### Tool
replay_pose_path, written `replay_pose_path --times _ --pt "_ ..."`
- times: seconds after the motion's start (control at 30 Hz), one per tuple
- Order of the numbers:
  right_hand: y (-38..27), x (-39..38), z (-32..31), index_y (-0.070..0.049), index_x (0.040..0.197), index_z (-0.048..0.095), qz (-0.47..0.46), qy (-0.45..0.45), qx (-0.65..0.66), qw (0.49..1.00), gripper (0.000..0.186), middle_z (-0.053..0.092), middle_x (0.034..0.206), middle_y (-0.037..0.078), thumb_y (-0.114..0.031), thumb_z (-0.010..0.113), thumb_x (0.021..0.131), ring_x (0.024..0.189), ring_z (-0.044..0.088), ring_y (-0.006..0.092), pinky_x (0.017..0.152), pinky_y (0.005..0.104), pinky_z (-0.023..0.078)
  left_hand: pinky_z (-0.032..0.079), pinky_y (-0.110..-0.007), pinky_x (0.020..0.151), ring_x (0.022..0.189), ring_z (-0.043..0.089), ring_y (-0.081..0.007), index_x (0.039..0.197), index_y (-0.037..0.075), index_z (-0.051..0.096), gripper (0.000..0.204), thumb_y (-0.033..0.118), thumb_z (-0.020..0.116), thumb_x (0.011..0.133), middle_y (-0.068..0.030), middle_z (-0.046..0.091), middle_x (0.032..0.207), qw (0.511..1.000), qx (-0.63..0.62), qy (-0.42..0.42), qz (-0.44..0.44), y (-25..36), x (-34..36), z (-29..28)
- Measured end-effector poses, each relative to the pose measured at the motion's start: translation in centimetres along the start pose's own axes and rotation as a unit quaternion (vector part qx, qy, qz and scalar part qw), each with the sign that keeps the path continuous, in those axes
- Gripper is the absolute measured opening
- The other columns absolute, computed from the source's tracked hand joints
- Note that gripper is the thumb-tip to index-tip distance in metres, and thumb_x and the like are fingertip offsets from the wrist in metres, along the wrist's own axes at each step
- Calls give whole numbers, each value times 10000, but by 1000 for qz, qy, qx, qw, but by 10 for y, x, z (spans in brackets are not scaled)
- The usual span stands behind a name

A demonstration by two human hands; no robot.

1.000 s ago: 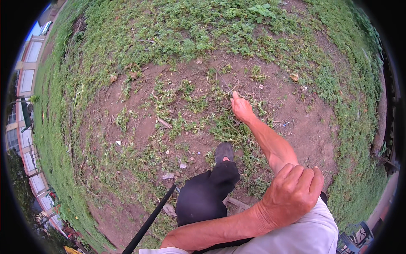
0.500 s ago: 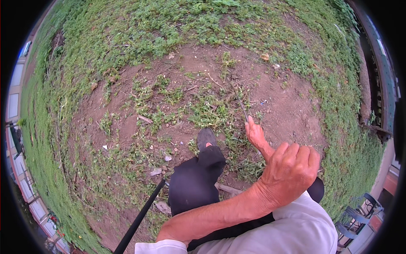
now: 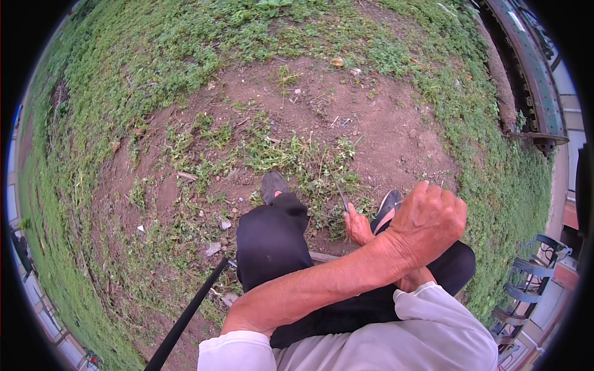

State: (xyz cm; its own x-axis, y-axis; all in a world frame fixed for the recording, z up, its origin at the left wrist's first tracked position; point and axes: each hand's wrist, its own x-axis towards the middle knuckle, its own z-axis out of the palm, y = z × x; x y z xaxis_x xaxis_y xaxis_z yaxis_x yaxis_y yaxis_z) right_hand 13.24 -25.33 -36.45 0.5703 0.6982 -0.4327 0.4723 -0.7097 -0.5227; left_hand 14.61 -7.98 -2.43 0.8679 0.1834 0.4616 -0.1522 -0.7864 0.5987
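Observation:
My left forearm crosses in front of me to the right. My left hand (image 3: 428,216) is closed in a fist above my right knee; anything inside it is hidden. Lower and farther left, my right hand (image 3: 357,226) grips a thin, dark metal hand tool (image 3: 341,195) near my right foot. The tool slants up and to the left into loose, pulled-looking weeds (image 3: 300,161); its far end is hard to make out among the stems.
My dark shoes (image 3: 272,184) stand on bare brown soil (image 3: 396,139). Low green weeds (image 3: 204,52) ring the patch. Small stones (image 3: 213,248) lie to the left, beside a black pole (image 3: 189,315). A long metal beam (image 3: 526,68) is at the far right, with curved metal bars (image 3: 525,290) nearer.
My right hand has drawn the tool back toward me, from the weeds to beside my right foot. My left fist stays closed. The view has shifted slightly, bringing my right shoe into sight.

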Motion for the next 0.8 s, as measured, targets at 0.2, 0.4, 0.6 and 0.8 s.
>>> replay_pose_path --times 0.2,0.4,0.6,0.8 --pt "-11 85 -51 -31 1181 514 66 104 36 992 283 613 759 291 -241 466 997 741 612 495 646 558 452 451 -328 581 628 590 -195 689 59 559 101 112 639 661 -72 571 651 999 6 31 -12 -2 4 8" --pt "11 237 -96 -5 987 595 127 309 106 937 232 654 841 261 -222 527 943 823 643 459 685 525 486 440 -324 565 606 574 -194 691 59 556 109 95 655 663 -71 537 625 1000 -12 4 -18 -17 7 0" --pt "13 283 -111 17 906 588 204 290 87 931 263 671 852 257 -241 542 932 835 661 453 685 532 501 427 -323 556 587 546 -187 733 51 574 95 83 650 685 -57 518 627 1000 -7 -2 -22 -27 10 -3" --pt "-9 175 -38 -34 1033 514 15 192 130 973 197 611 764 283 -224 490 984 733 606 508 616 559 453 443 -328 576 621 566 -199 753 45 585 94 81 649 695 -61 526 646 999 -5 -34 -39 -26 15 4"
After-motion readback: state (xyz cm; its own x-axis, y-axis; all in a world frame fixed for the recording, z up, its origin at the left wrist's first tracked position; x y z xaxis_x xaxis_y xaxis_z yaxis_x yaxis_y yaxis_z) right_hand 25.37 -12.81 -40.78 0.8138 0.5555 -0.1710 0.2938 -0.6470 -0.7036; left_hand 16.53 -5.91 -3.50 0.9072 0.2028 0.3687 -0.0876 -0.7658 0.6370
